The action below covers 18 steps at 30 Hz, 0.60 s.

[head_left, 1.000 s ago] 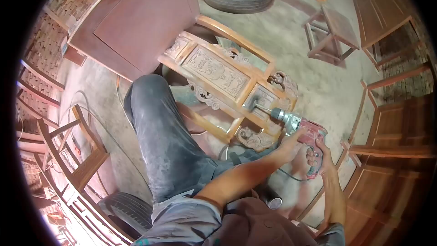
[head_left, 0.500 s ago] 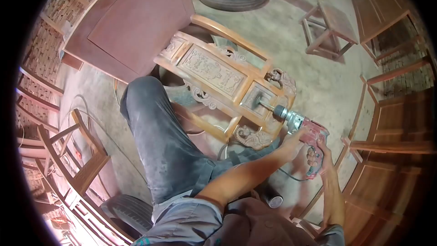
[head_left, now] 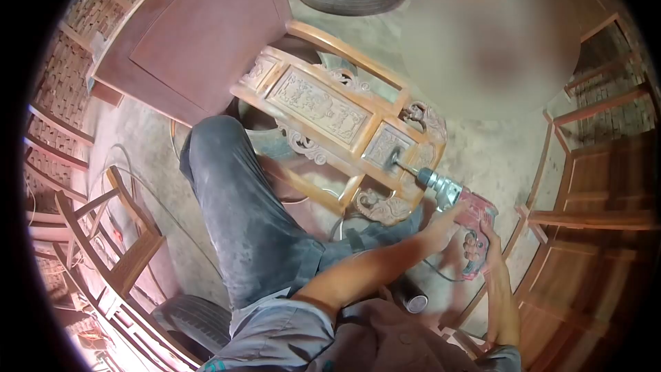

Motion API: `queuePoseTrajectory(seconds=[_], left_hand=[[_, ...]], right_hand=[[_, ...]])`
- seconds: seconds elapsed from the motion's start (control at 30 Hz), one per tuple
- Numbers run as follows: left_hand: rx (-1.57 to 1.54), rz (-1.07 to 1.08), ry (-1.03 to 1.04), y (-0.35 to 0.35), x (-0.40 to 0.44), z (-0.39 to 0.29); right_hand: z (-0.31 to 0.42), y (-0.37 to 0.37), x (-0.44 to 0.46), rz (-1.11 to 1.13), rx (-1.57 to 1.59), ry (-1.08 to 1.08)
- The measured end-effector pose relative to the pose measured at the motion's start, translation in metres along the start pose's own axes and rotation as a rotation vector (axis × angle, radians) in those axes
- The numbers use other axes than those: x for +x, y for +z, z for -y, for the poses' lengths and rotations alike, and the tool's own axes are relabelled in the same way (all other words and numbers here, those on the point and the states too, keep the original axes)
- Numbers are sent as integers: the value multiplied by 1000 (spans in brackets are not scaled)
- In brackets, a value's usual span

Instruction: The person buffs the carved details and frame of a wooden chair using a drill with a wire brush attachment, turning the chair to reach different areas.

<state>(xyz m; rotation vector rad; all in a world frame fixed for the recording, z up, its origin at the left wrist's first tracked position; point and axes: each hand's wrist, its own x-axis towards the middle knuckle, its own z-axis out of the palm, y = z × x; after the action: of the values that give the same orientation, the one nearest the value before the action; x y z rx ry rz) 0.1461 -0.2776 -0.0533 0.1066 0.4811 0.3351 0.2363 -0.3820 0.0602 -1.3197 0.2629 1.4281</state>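
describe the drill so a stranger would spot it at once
Find the long carved wooden frame slanting across mid-view. By its lower right end, the left hand and right hand grip the drill. Its red body and silver front stand out from the brown wood around it.

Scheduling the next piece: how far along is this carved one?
Done: relief looks cut on the long panel. In hand: left hand and right hand hold the drill, dark head at the small panel. Left: likely the rest of that panel; can't tell about the long one.
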Motion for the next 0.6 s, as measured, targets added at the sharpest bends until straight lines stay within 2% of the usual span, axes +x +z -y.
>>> queuePoseTrajectory(seconds=[0.07,0.17,0.2,0.3,0.37,0.4,0.47,0.57,0.6], left_hand=[[-75,-87,-107,22,-16,-16],[30,2,-57,14,5,-13],[56,-76,-163,35,-8,-37],[67,63,6,-4,10,6],[488,79,192,3,-23,0],[429,125,239,2,-26,2],[44,14,-122,2,-24,7],[169,-23,-110,-1,-5,3],[209,-58,-188,15,-13,-17]], right_hand=[[0,1,-4,6,11,-5],[-3,-5,5,14,9,-69],[-4,-1,2,-16,23,-79],[-5,11,-7,-92,23,-71],[-8,8,-19,-148,-22,-25],[-9,3,-20,-87,26,23],[-16,-4,-14,-120,45,8],[-19,5,-10,-108,63,-31],[-17,8,-9,-91,66,-52]])
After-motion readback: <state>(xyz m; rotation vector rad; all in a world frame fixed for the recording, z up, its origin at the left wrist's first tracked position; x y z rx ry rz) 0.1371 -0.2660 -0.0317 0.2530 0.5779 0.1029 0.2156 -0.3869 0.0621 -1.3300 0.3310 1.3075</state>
